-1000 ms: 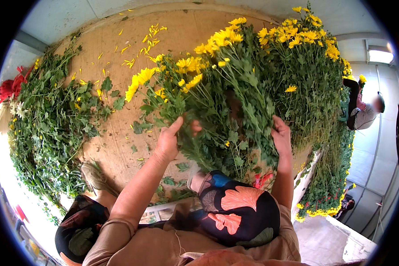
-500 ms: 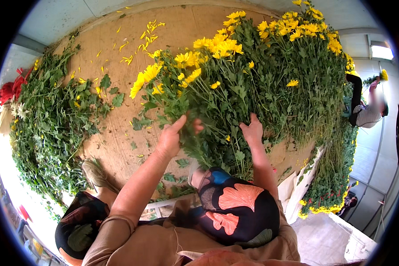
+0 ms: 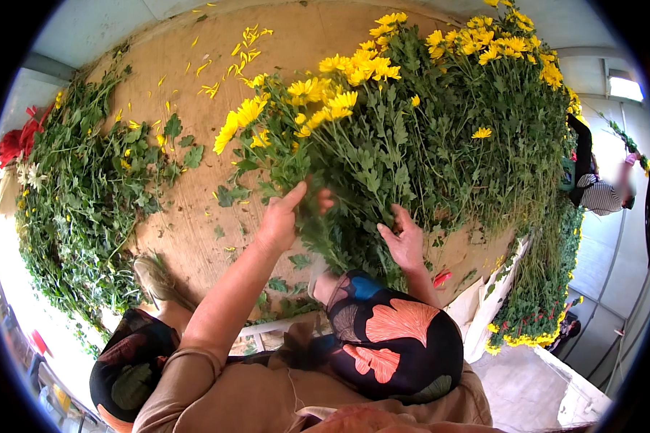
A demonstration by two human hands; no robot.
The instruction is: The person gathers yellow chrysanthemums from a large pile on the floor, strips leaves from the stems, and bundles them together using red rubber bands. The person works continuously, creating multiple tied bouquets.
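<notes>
Yellow chrysanthemums (image 3: 307,92) on long leafy stems lean across the middle, their blooms pointing away from me. My left hand (image 3: 285,213) is closed around a bunch of these stems, thumb up; the leaves hide part of its fingers. Right of it, my right hand (image 3: 404,242) pinches a chrysanthemum stem (image 3: 372,169) between thumb and fingers, low on the leafy part. The lower stems between my hands are blurred and hang beside my knee. Farther right lies a thick pile of more yellow chrysanthemums (image 3: 477,108).
Cut stems and leaves (image 3: 87,195) are heaped at the left, near a red flower or ribbon (image 3: 25,137). Loose yellow petals (image 3: 245,54) are scattered on the brown board (image 3: 188,123). A small red object (image 3: 442,278) lies right of my knee. Another person (image 3: 603,191) is at the far right.
My right hand has drawn back toward me and slightly left, its fingers closing on a stem. The left hand barely moved. The person at far right has lowered a flower.
</notes>
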